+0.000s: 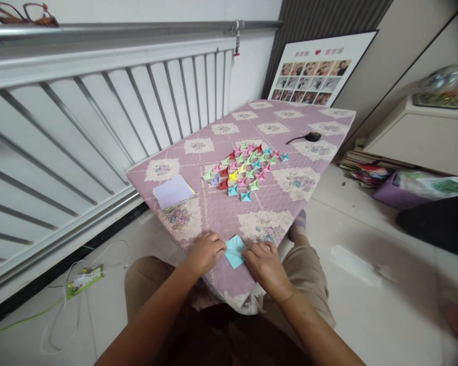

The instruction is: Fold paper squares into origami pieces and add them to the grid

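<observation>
A light blue square of origami paper [235, 251] lies at the near end of the table, turned so a corner points away from me; crease lines show on it. My left hand [206, 252] pinches its left corner, fingers closed. At the right corner, my right hand [262, 258] is closed on the same paper, its fingertips pressed together at the edge. Farther up the cloth stand several small folded paper pieces [233, 175] in red, pink, green, blue and yellow, set in slanting rows. To their left rests a stack of paper sheets [173, 192] with a lilac one on top.
A purple flowered tablecloth [221, 213] covers the table. A small black object with a cord [313, 136] lies toward its far right. The white radiator [110, 127] runs along the left side. A power strip [86, 280] with cables is on the floor.
</observation>
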A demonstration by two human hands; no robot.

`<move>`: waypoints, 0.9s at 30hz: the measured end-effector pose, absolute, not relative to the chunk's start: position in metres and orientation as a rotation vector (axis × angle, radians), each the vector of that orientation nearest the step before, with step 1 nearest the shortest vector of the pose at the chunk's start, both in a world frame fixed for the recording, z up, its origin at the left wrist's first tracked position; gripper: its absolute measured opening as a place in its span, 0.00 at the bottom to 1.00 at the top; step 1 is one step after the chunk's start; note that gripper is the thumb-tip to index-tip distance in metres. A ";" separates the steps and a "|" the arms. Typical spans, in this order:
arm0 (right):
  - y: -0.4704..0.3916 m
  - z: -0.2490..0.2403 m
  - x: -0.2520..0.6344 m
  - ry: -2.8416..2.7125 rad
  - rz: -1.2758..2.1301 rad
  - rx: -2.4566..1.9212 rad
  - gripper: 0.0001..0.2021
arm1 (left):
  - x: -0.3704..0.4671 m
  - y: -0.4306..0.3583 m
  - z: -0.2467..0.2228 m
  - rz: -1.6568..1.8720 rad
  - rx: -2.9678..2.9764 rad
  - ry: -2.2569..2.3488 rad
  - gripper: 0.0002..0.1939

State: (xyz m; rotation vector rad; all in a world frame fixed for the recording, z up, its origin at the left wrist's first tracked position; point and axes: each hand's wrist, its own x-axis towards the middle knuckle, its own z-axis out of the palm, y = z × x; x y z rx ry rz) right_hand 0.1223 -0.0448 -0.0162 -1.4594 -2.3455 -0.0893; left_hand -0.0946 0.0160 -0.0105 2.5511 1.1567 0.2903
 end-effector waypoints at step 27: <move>-0.040 -0.024 0.124 -1.987 0.135 -1.693 0.15 | -0.093 -0.033 0.005 -0.178 2.891 1.185 0.23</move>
